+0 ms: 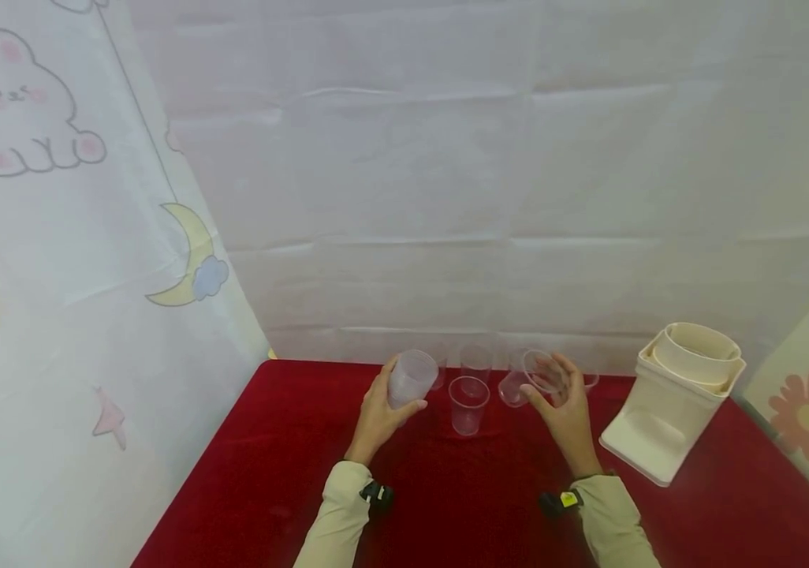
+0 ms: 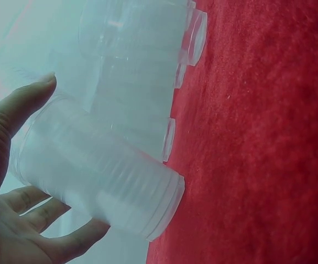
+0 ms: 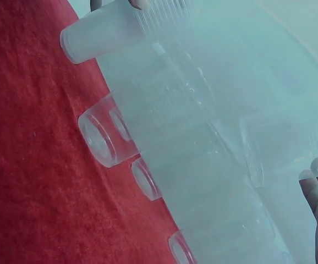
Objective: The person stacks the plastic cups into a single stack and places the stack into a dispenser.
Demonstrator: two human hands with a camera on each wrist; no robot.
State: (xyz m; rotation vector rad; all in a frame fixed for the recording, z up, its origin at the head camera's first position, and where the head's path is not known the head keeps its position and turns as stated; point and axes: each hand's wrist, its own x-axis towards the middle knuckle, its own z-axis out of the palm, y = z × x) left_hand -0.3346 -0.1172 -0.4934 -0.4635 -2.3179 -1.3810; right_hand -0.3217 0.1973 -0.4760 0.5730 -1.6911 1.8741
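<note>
My left hand (image 1: 376,410) grips a stack of clear plastic cups (image 2: 104,165), its thumb on one side and its fingers on the other. The stack tilts, its base end low near the red cloth in the left wrist view. My right hand (image 1: 566,418) curves its thumb and fingers round a single clear plastic cup (image 1: 542,372); the cup's see-through wall is faint there. Between the hands stands another clear cup (image 1: 468,410), rim up, with a further cup (image 1: 476,360) behind it. A rounded cup base (image 1: 513,390) shows just left of my right thumb.
A cream plastic holder (image 1: 649,438) with a round collar (image 1: 699,351) on top stands at the right. The red cloth (image 1: 270,473) covers the table. A pale hanging sheet (image 1: 404,197) rises behind its back edge, and a printed sheet (image 1: 57,355) hangs at the left.
</note>
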